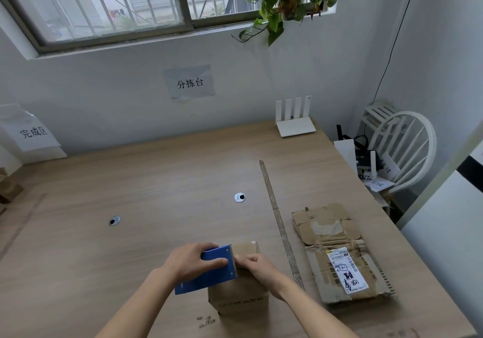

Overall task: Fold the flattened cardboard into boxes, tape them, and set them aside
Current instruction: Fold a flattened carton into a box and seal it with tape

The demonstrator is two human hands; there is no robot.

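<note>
Taping a folded cardboard box at the near edge of the desk.

The box is standing upright on the desk, its long axis running away from the viewer and its top face pointing toward the far wall. The left hand is gripping a blue tape dispenser, fingers curled round it, its toothed edge lying across the box top. The right hand is pinching the tape beside that edge, fingertips pressed together. A stack of flattened cardboard is lying to the right, beyond a long strip on the desk.
</note>
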